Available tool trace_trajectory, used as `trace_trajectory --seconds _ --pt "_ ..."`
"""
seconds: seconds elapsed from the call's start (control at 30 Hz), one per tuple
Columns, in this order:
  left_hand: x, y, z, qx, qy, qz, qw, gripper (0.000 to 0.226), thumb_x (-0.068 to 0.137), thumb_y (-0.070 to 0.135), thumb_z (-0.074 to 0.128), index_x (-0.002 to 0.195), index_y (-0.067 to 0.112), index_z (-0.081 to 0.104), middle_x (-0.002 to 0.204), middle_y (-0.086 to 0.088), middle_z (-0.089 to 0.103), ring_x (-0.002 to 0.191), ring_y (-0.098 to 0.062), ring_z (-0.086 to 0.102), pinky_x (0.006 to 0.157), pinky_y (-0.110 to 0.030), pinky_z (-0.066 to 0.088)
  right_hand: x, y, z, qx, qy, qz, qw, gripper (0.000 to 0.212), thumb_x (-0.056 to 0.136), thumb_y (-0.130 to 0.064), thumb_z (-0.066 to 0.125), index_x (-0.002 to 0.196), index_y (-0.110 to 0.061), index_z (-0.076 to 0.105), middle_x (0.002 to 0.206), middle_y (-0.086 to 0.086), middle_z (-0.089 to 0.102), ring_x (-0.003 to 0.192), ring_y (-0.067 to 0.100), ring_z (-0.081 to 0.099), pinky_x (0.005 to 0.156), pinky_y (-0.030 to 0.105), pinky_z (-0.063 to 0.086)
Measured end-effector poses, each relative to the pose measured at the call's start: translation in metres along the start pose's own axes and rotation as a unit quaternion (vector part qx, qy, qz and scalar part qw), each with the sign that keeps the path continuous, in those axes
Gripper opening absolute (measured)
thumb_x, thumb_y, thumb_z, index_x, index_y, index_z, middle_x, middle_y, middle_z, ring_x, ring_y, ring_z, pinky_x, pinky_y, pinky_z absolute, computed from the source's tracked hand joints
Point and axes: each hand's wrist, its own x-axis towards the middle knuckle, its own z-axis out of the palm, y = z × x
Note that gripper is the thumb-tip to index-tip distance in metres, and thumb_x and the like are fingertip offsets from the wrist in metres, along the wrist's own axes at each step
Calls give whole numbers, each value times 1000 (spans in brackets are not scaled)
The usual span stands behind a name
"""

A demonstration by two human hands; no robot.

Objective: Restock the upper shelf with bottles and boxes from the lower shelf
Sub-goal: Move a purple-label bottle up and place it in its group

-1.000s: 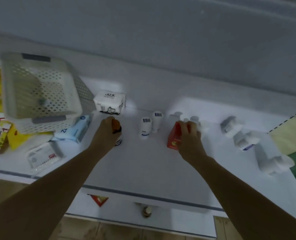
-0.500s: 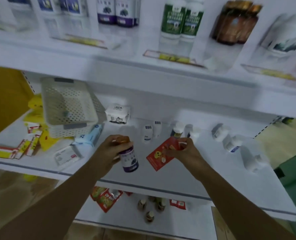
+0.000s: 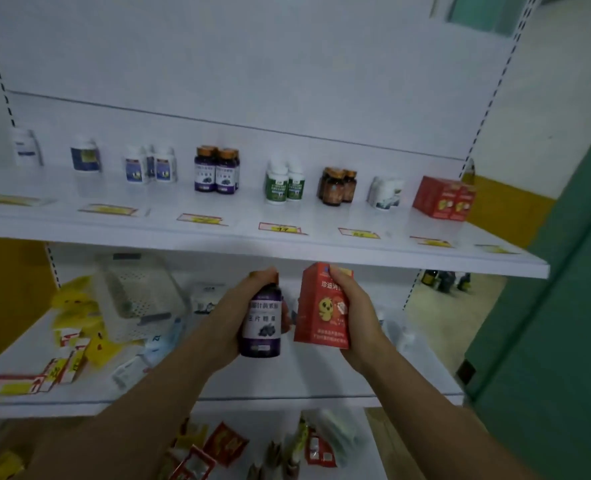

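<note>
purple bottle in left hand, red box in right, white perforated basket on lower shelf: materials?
Purple-labelled bottle in the left hand: dark body, likely plastic or tinted glass, under a glossy printed label; cannot tell which. Red box in the right hand: printed cardboard by its flat faces and crisp folded edges, with a slight sheen. White perforated basket: moulded plastic, matte, with regular punched holes.

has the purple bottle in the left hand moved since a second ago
Yes. The purple bottle has been lifted off the lower shelf and now sits upright in the left hand, just below the upper shelf's front edge.
</note>
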Motion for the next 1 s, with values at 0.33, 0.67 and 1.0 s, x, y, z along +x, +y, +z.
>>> trace_trajectory --seconds 0.33,0.67,1.0 --pt "-35 70 67 23 -73 56 996 34 75 43 65 84 13 52 65 -12 62 47 -22 58 50 -27 52 -52 -87 19 -52 8 -152 987 19 89 -38 57 84 -21 64 67 -1 68 59 14 66 68 31 55" --pt "-10 78 123 26 -151 79 985 33 75 43 66 84 13 58 67 -11 64 47 -20 60 51 -26 55 -76 -130 -33 -81 70 -205 973 20 89 -38 56 88 -19 63 75 3 65 61 15 66 67 30 55" --pt "81 51 205 39 -220 55 973 39 69 47 68 85 12 58 69 -11 64 50 -21 60 53 -27 54 -38 -182 -151 -123 119 -219 961 33 86 -40 59 105 -13 61 79 2 71 62 17 69 60 25 56"
